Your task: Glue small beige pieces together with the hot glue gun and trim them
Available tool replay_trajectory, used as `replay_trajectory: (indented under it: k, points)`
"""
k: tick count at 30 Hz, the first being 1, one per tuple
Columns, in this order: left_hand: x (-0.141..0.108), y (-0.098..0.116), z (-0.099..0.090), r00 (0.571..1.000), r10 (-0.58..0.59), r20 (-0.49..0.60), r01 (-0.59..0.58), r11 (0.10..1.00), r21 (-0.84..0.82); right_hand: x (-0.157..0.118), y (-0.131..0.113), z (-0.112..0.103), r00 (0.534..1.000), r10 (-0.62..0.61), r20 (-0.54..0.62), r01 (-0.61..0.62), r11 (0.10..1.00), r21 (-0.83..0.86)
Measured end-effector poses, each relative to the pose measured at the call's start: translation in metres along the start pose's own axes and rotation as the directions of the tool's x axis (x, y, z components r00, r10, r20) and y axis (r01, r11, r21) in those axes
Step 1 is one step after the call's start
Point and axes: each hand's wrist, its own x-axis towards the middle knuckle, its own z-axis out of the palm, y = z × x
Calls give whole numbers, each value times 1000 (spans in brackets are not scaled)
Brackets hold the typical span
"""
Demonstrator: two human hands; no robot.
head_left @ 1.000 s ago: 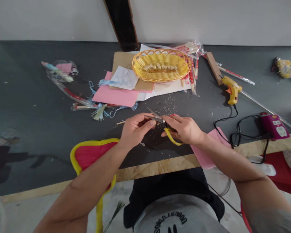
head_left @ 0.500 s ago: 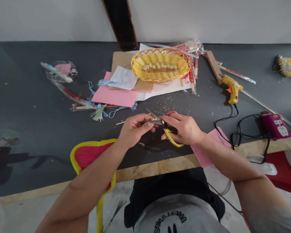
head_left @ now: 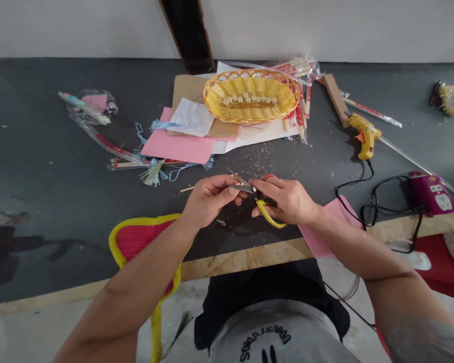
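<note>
My right hand (head_left: 289,200) is closed round the handles of a pair of scissors (head_left: 265,209), one loop yellow and the other reddish. Their blades point left, slightly parted, right at the fingertips of my left hand (head_left: 214,198). That hand is pinched closed on a small pale piece (head_left: 241,184), mostly covered by the fingers and a blade; its kind is unclear. Beyond the left hand a thin wooden stick (head_left: 186,189) shows, its middle hidden. Pale crumbs (head_left: 263,159) lie scattered on the dark tabletop past the scissors.
A yellow woven basket (head_left: 251,113) holding several small pale clusters stands on papers at the back. Pink paper (head_left: 181,148) and tassels (head_left: 154,173) lie left of it. To the right are a yellow glue gun (head_left: 365,136), its cord and a purple box (head_left: 433,195).
The scissor blades have closed a little at the left fingertips. Both hands stay nearly in place, while the view has shifted very slightly.
</note>
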Motion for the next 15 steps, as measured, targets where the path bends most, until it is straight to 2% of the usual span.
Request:
replay_trajectory:
  k: [9, 15]
  points:
    - [-3, -5, 0, 998, 30, -51, -26, 997, 71, 0, -2, -2, 999, -46, -20, 43, 990, -135]
    - [-3, -11, -3, 994, 64, -85, -49, 985, 163, 0, -3, -3, 999, -12, 46, 21, 982, -186]
